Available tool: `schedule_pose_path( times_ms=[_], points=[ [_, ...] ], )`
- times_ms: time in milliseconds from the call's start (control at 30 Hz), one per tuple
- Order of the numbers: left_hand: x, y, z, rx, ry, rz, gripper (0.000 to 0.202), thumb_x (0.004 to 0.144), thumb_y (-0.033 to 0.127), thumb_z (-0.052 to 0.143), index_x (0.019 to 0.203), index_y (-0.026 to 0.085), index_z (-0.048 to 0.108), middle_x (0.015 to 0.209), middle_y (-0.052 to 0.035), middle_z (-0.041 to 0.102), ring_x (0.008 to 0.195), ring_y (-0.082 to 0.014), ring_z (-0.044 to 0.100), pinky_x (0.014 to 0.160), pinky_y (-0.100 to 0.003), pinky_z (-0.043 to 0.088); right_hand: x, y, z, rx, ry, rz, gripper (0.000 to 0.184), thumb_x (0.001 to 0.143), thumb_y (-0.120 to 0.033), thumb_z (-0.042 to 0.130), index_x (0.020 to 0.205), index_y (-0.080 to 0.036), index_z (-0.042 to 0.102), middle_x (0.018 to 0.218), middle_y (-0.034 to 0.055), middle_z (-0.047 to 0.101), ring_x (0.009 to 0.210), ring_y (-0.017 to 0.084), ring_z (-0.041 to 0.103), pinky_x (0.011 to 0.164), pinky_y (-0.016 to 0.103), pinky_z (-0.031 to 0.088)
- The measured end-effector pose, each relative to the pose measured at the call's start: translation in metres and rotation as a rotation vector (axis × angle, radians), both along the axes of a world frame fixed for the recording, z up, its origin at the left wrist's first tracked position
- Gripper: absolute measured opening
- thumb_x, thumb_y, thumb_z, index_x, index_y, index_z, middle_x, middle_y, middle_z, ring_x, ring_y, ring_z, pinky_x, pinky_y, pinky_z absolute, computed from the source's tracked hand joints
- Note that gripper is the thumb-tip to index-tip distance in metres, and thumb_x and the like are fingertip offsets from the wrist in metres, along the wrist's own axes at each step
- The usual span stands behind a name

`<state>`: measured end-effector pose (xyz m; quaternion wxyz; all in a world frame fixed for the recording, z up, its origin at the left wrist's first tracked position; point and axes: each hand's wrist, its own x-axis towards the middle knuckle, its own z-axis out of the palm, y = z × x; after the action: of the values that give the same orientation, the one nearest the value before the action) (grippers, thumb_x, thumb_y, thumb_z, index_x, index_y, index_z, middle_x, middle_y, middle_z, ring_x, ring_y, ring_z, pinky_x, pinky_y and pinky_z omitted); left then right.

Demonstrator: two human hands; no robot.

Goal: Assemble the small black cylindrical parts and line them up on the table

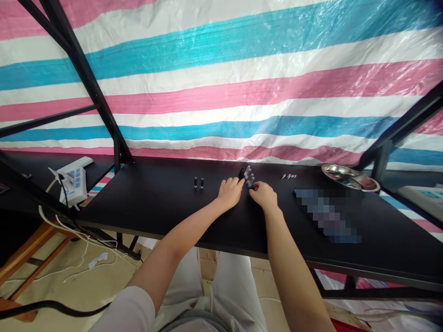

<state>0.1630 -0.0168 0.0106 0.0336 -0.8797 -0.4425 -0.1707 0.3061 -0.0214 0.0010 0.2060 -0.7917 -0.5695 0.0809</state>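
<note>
Both my hands rest on the black table (166, 203) near its far edge. My left hand (230, 191) lies knuckles up with fingers curled, its fingertips at a small dark part (241, 174). My right hand (265, 194) is pinched closed beside a cluster of small clear tubes (249, 175); what it holds, if anything, is hidden. Two small black cylinders (198, 182) stand upright to the left of my left hand. A few tiny silvery pieces (289, 176) lie to the right of the tubes.
A metal bowl (349, 176) sits at the back right. A blurred flat object (328, 214) lies right of my hands. A white power strip (74, 180) with cables is at the left. A striped tarp (221, 83) hangs behind, with black frame bars (83, 69).
</note>
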Motion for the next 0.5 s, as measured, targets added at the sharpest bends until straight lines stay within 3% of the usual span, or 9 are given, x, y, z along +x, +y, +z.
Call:
schedule_pose_path(
  times_ms=[200, 500],
  points=[
    [-0.006, 0.010, -0.002, 0.063, -0.060, -0.022, 0.017, 0.089, 0.017, 0.041, 0.095, 0.017, 0.057, 0.096, -0.0068, 0.057, 0.088, -0.0195, 0.052, 0.074, -0.032, 0.038, 0.000, 0.005, -0.009, 0.035, 0.006, -0.005, 0.030, 0.072, -0.033, 0.054, 0.096, -0.017, 0.064, 0.094, 0.0119, 0.063, 0.093, 0.026, 0.058, 0.076, 0.038, 0.043],
    [-0.008, 0.011, -0.008, 0.014, -0.147, -0.011, 0.010, 0.086, 0.019, 0.048, 0.087, 0.019, 0.058, 0.090, -0.0041, 0.059, 0.083, -0.0170, 0.054, 0.072, -0.029, 0.041, -0.004, 0.006, -0.008, 0.051, 0.017, -0.052, 0.029, 0.076, -0.036, 0.055, 0.095, -0.017, 0.065, 0.093, 0.0116, 0.064, 0.091, 0.025, 0.059, 0.076, 0.037, 0.043]
  ],
)
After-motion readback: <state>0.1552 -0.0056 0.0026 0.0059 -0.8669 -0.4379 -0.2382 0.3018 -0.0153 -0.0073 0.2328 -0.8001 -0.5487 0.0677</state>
